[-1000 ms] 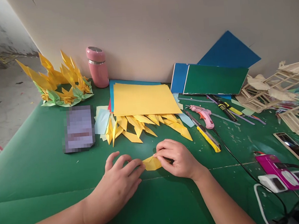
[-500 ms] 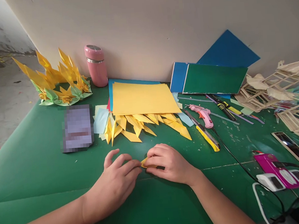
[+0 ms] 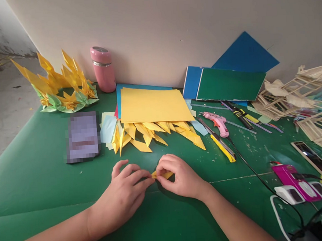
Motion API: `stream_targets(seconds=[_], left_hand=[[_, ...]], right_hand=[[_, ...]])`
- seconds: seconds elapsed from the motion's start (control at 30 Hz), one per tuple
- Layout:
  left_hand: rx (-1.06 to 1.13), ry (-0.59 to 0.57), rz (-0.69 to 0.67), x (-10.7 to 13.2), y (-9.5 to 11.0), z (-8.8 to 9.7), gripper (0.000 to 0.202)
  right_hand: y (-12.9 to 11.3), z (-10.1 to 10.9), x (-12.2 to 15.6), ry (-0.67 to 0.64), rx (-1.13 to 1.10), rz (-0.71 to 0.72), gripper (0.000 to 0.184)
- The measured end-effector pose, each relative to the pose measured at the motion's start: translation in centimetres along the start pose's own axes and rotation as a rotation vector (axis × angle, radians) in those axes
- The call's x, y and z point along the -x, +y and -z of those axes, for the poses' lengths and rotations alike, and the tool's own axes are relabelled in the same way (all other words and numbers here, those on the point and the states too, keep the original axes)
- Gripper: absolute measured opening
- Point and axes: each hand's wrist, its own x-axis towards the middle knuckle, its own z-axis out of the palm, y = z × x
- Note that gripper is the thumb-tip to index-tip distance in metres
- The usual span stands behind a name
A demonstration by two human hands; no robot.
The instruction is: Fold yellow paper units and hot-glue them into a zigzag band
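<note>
A small folded piece of yellow paper is between my hands over the green table. My left hand pinches its left tip with thumb and forefinger, the other fingers slightly raised. My right hand grips it from the right with thumb and forefinger pressed together, hiding its middle. Just behind the hands, several folded yellow paper pieces stick out from under a stack of yellow paper sheets.
Right of the sheets lie a yellow utility knife and a pink glue gun, its black cord crossing the table to a magenta power strip. Behind left stand a yellow-and-green paper crown and a pink flask. A phone lies right.
My right hand's fingers have drawn into a tighter pinch on the yellow paper, and more of its right end shows. My left hand has hardly moved.
</note>
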Motion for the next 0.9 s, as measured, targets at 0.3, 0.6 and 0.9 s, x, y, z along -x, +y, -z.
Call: stream_targets(seconds=[0.3,0.6,0.9], left_hand=[[-0.149,-0.076,-0.038,-0.2,0.8,0.6,0.033],[-0.249,-0.033,-0.015,0.1,1.0,-0.2,0.028],[-0.252,-0.021,0.012,-0.1,1.1,-0.1,0.03]], right_hand=[[0.0,-0.4,-0.2,0.008,0.01,-0.042,0.018],[0.1,-0.4,-0.1,0.001,0.03,-0.048,0.019],[0.0,0.2,-0.1,-0.078,0.0,-0.08,0.019]])
